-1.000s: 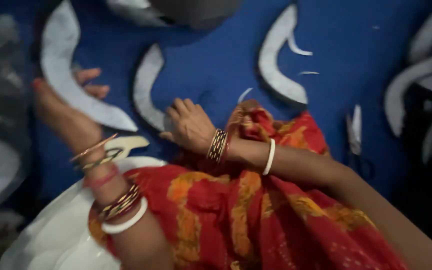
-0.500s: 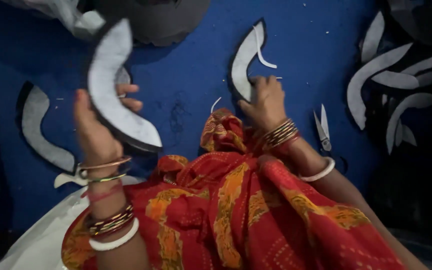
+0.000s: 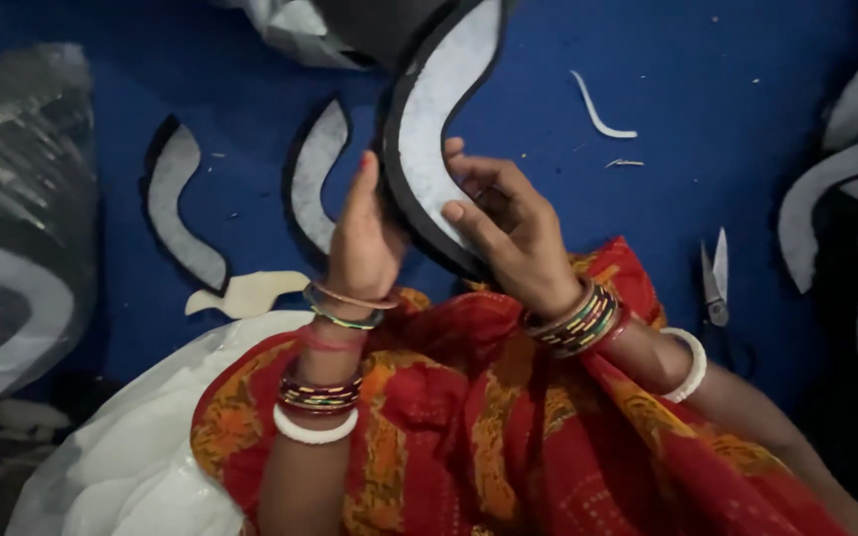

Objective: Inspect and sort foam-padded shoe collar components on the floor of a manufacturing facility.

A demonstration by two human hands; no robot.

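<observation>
Both my hands hold one curved, crescent-like piece (image 3: 436,119) of white felt backed with black. It stands upright above my lap. My left hand (image 3: 361,241) grips its left edge from behind. On the right, the fingers of my right hand (image 3: 508,223) press on its white face and lower edge. Bangles ring both wrists. A red and orange patterned cloth (image 3: 469,417) covers my lap below.
Two more curved pieces (image 3: 176,203) (image 3: 315,174) lie on the blue mat (image 3: 647,199) at the left, with a cream cut-out (image 3: 250,293) below them. Small scissors (image 3: 715,278) lie at the right, near more curved pieces (image 3: 826,189). White plastic (image 3: 131,447) and a plastic bag (image 3: 12,218) sit left.
My right hand left the mat and came to the curved piece that my left hand was lifting. Both hands now hold it in the middle of the view.
</observation>
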